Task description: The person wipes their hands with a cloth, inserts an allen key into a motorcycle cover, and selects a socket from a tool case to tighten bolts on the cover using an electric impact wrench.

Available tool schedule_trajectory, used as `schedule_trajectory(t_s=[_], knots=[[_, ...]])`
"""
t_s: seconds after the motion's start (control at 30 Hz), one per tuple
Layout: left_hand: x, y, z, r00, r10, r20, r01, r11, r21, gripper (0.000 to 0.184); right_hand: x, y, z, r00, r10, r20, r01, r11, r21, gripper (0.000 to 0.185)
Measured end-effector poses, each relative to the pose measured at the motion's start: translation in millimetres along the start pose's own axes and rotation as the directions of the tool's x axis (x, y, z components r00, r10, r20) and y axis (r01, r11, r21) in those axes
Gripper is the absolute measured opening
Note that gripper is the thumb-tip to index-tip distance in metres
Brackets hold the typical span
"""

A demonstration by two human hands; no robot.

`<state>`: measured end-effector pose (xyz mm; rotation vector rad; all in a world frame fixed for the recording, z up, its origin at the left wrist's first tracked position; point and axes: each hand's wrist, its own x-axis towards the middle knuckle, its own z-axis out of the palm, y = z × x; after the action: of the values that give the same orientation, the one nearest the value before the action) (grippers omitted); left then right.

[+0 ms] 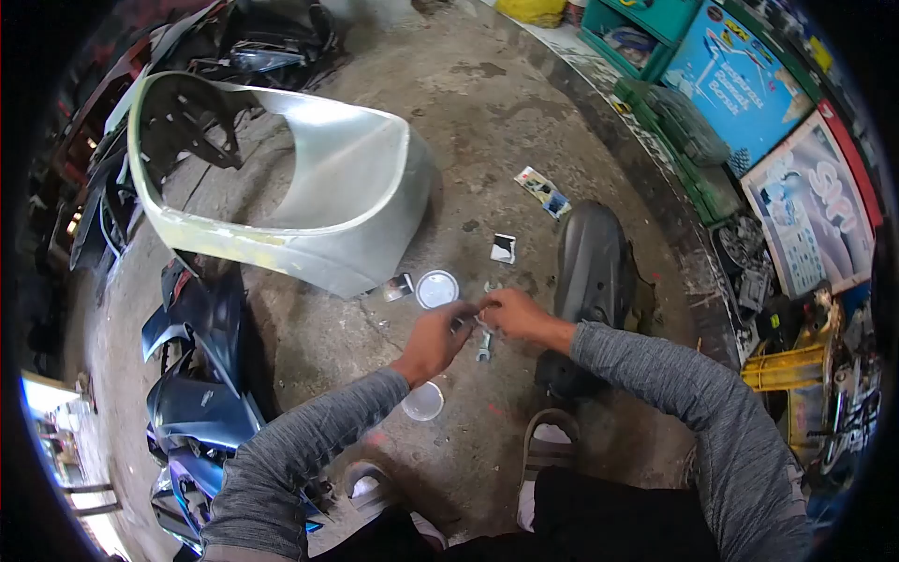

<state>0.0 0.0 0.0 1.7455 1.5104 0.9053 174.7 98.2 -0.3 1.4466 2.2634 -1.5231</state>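
Observation:
My left hand (434,339) and my right hand (521,317) meet low over the concrete floor, with fingers curled and fingertips close together. Whatever lies between the fingertips is too small to make out. Just below them a metal wrench (484,348) shows on the floor, its upper part hidden by my hands. A round container with pale contents (437,288) stands just beyond my left hand. Nearer my feet lies a round clear lid (423,402). Beside the container is a small dark printed card or packet (398,288). A white-edged square with a black patch (503,248) lies farther forward.
A large silver-grey body panel (351,169) stands front left. Dark blue fairings (201,403) lie at left. A long black plastic cover (592,272) is close on my right. A colourful packet (543,192) lies ahead; green toolboxes (688,140) and signboards (735,80) line the right side.

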Motion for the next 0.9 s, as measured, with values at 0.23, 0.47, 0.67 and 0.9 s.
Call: schedule_trajectory(t_s=[0.23, 0.47, 0.67, 0.9], knots=[[70, 38, 34, 0.993, -0.036, 0.108, 0.053, 0.986, -0.156, 0.026, -45, 14, -50, 0.915, -0.198, -0.351, 0.204, 0.979, -0.019, 0.026], [116, 73, 104, 0.98, 0.129, 0.153, -0.09, 0.967, -0.238, 0.029, -101, 54, -98, 0.817, -0.109, -0.566, 0.07, 0.993, -0.09, 0.024], [151, 92, 143, 0.953, 0.226, 0.204, -0.181, 0.959, -0.216, 0.031, -122, 99, -125, 0.725, -0.039, -0.687, -0.091, 0.984, -0.152, 0.029], [158, 102, 157, 0.948, 0.165, 0.274, -0.121, 0.978, -0.171, 0.031, -116, 149, -128, 0.532, -0.102, -0.841, -0.334, 0.887, -0.319, 0.033]])
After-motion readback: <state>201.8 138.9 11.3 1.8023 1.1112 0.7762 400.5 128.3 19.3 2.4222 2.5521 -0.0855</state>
